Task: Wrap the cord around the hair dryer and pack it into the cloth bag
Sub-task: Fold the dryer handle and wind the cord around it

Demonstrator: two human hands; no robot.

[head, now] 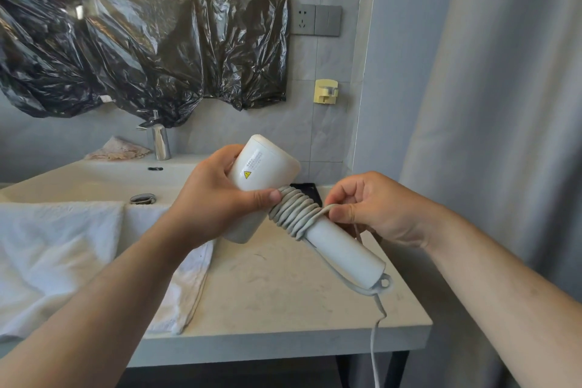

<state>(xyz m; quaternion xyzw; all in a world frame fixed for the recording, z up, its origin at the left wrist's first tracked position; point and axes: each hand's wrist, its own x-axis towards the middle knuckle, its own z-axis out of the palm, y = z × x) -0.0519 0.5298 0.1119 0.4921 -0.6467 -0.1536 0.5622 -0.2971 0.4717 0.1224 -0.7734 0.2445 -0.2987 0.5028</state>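
A white hair dryer [264, 167] is held in the air over the counter, its handle [343, 250] pointing down to the right. My left hand [214, 195] grips the dryer's body, thumb pressed at the top of the handle. Several turns of grey cord [294, 213] are wound around the upper handle. My right hand [371, 208] pinches the cord just right of the coils. A loose length of cord [374, 340] hangs from the handle's end past the counter edge. No cloth bag can be made out for certain.
A pale stone counter [283, 287] with a sink [104, 186] and chrome tap [159, 142] lies below. White towels [56, 255] cover the left part. Black plastic [141, 25] covers the wall above. A socket [304, 19] and a yellow hook [326, 90] are on the wall. A curtain [488, 88] hangs at right.
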